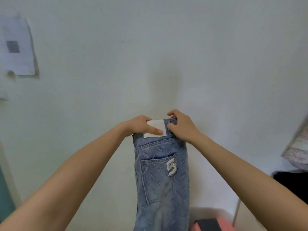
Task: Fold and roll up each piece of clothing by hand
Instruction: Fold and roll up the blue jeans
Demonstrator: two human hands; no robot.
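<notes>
- The jeans [161, 189] hang straight down in front of the pale wall [150, 47], held up by the waistband between both hands. The legs run off the bottom edge, so their ends are out of sight.
- They look doubled lengthwise: only one back pocket [156, 179] faces me, and the other half lies hidden behind it.
- The left hand [138, 125] grips the left end of the waistband. Its thumb lies flat across a white patch [154, 128], and the other fingers curl out of view behind the cloth.
- The right hand [181, 129] grips the right end, with its fingers hooked over the top edge and the fingertips partly hidden.
- The denim is light blue and washed-looking, covered in small raised slanting marks, and fades paler toward the bottom.
- The patch is a smooth off-white rectangle, and I can make out no lettering on it.
- A figure 5 [172, 167] in glittering stones sits at the pocket's upper right corner.
- On the wall to the left hangs a sheet of paper [16, 47] with a dark square print — too blurred to read.
- At the right edge there is a pale flowered fabric [298, 154], cut off, with something black [290, 182] below it.
- Beside the jeans at the bottom sits a pink-and-black object [215, 224] — what it is, I cannot tell.
</notes>
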